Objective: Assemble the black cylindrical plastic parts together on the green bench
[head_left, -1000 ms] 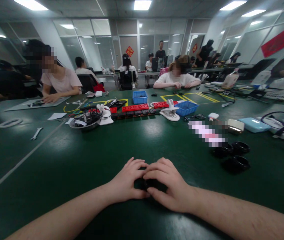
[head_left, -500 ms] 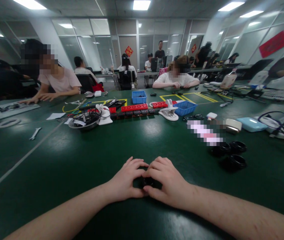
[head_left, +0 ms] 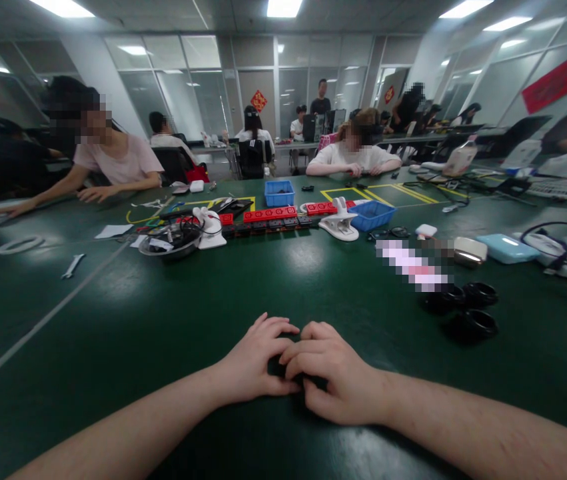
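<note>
The right hand (head_left: 339,375) is drawing its thumb back, fingers curling over a black part (head_left: 282,371) barely showing between the hands; the left hand (head_left: 248,362) is arching alongside, either grip remaining unclear.

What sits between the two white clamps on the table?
In the head view, a row of red pieces, with dark pieces along its near side, runs between the left clamp and the right clamp.
</note>
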Demonstrator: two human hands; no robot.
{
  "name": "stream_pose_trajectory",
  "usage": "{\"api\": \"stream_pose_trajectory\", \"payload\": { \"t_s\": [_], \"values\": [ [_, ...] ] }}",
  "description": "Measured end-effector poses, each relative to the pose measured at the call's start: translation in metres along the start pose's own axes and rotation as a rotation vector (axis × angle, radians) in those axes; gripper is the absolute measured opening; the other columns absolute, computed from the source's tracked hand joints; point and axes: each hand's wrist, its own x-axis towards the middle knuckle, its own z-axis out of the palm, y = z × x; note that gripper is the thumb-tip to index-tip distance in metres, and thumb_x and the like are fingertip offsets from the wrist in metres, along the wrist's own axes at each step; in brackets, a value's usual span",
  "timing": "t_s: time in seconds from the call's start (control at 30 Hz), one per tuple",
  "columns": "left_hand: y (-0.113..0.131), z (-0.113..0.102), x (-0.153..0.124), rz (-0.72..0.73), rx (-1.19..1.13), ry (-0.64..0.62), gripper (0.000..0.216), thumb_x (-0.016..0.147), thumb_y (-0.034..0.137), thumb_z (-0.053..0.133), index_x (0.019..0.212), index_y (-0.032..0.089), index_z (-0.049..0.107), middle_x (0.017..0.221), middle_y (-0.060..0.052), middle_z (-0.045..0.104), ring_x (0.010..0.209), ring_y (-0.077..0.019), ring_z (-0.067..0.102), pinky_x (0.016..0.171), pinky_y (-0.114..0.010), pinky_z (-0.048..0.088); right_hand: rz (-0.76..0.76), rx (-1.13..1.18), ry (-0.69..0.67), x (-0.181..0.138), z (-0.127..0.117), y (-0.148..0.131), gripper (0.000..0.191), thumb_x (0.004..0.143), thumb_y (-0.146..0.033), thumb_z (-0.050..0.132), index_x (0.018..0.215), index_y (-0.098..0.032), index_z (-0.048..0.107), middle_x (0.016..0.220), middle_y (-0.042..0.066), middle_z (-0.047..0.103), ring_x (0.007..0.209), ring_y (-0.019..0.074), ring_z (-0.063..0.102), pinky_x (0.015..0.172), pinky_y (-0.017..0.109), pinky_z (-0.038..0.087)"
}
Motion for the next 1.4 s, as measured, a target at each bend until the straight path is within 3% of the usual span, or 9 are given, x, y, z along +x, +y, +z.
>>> {"api": "stream_pose_trajectory", "payload": {
  "t_s": [0.2,0.4,0.57,0.67,0.77,0.93,1.0,1.13,1.4],
  "values": [
    [0.0,0.001,0.001,0.001,0.017,0.002,0.034,0.065,0.043,0.069,0.093,0.025,0.062,0.122,-0.003,0.049,0.12,-0.029,0.037,0.104,-0.052,0.014,-0.035,0.007,-0.023,0.001,-0.001,-0.003,0.024,0.062,-0.009,0.041,0.074,-0.02,0.058,0.087,-0.005,0.065,0.077,0.0156,0.045,0.071,0.033,0.033],
    [0.001,-0.002,0.0,0.002,0.02,0.001,0.055,0.064,0.044,0.071,0.113,0.025,0.054,0.125,-0.006,0.048,0.121,-0.0283,0.036,0.104,-0.052,0.014,-0.064,0.008,0.103,-0.002,-0.011,0.004,0.044,0.068,-0.013,0.039,0.11,-0.019,0.051,0.111,0.003,0.059,0.088,0.0197,0.048,0.078,0.038,0.034],
    [0.0,-0.012,-0.002,0.01,-0.056,-0.047,0.071,0.062,0.053,0.07,0.123,0.025,0.044,0.13,-0.008,0.044,0.124,-0.0282,0.033,0.104,-0.055,0.008,0.211,0.165,0.219,-0.003,-0.014,0.018,0.037,0.075,-0.02,0.044,0.112,-0.018,0.045,0.108,0.008,0.052,0.098,0.0217,0.045,0.086,0.04,0.033],
    [0.001,-0.029,-0.006,-0.064,-0.107,0.005,0.076,0.066,0.047,0.07,0.13,0.024,0.034,0.134,-0.009,0.04,0.125,-0.0263,0.032,0.105,-0.055,0.004,0.359,0.375,0.177,0.003,-0.013,0.025,0.036,0.081,-0.031,0.039,0.114,-0.017,0.04,0.102,0.007,0.049,0.093,0.0189,0.045,0.083,0.037,0.036],
    [0.014,-0.053,-0.012,-0.054,-0.024,0.044,0.067,0.072,0.036,0.068,0.129,0.027,0.035,0.135,-0.005,0.04,0.126,-0.0245,0.032,0.105,-0.053,0.003,0.364,0.461,0.043,0.007,-0.02,0.032,0.042,0.086,-0.042,0.034,0.12,-0.017,0.037,0.099,0.006,0.05,0.091,0.0169,0.048,0.08,0.033,0.04],
    [0.06,-0.079,-0.013,0.055,0.106,-0.05,0.049,0.076,0.011,0.062,0.12,0.028,0.049,0.125,-0.002,0.05,0.117,-0.0197,0.042,0.102,-0.037,0.027,0.367,0.434,-0.35,0.007,-0.041,0.044,0.078,0.061,-0.041,0.072,0.128,-0.018,0.038,0.11,0.007,0.052,0.093,0.019,0.05,0.078,0.032,0.041],
    [0.073,-0.078,-0.008,0.076,0.107,-0.109,0.044,0.075,0.005,0.062,0.113,0.025,0.055,0.121,-0.002,0.053,0.113,-0.0182,0.045,0.098,-0.031,0.033,0.34,0.328,-0.435,0.006,-0.042,0.045,0.076,0.058,-0.039,0.075,0.124,-0.018,0.043,0.109,0.007,0.052,0.095,0.02,0.049,0.08,0.032,0.04],
    [0.078,-0.069,0.004,0.127,0.151,-0.153,0.039,0.074,0.004,0.062,0.107,0.024,0.059,0.118,-0.003,0.054,0.11,-0.0187,0.047,0.095,-0.03,0.036,0.202,0.155,-0.428,0.005,-0.033,0.043,0.049,0.059,-0.038,0.075,0.102,-0.019,0.06,0.101,0.004,0.055,0.096,0.0209,0.048,0.085,0.033,0.036],
    [0.075,-0.06,0.009,0.086,0.254,-0.179,0.029,0.075,0.007,0.064,0.099,0.023,0.062,0.098,-0.001,0.061,0.092,-0.0163,0.055,0.078,-0.025,0.042,0.185,0.102,-0.414,0.006,-0.024,0.041,0.031,0.065,-0.032,0.072,0.092,-0.019,0.065,0.091,0.002,0.056,0.086,0.0166,0.051,0.079,0.029,0.038]
  ]
}}
